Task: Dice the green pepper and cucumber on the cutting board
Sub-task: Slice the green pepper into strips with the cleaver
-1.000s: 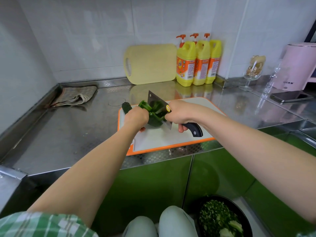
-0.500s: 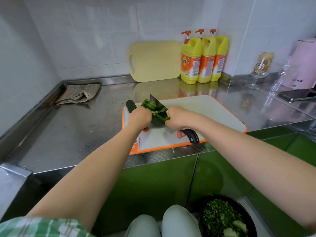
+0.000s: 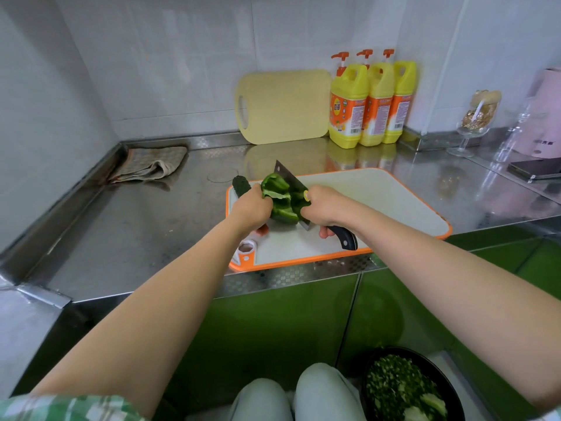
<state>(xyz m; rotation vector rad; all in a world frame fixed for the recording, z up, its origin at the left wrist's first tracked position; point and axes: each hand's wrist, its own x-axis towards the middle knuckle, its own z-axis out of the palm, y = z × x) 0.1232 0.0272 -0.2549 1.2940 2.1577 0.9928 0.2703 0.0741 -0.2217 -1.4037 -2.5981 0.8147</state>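
The green pepper (image 3: 280, 202) is over the near-left part of the white, orange-edged cutting board (image 3: 379, 202), torn open so its pale inside faces up. The left hand (image 3: 252, 208) grips the pepper's left side with curled fingers. The right hand (image 3: 323, 208) is wrapped round the dark handle of a knife (image 3: 290, 180), its knuckles against the pepper's right side. The broad blade slants up and away to the far left behind the pepper. Whether the pepper rests on the board or is held just above it I cannot tell.

The cucumber (image 3: 241, 185) lies whole at the board's far-left corner, just beyond the left hand, with its tip over the edge. The board sits on a steel table (image 3: 136, 223).

A folded cloth (image 3: 148, 165) lies at the far left. A pale yellow board (image 3: 282, 107) leans on the wall tiles, and three yellow detergent bottles (image 3: 349, 107) stand to its right. Farther right are a stemmed glass (image 3: 476, 117) and a phone (image 3: 537, 171). Below the table's edge at the near right is a black bowl (image 3: 403, 387) of chopped greens.
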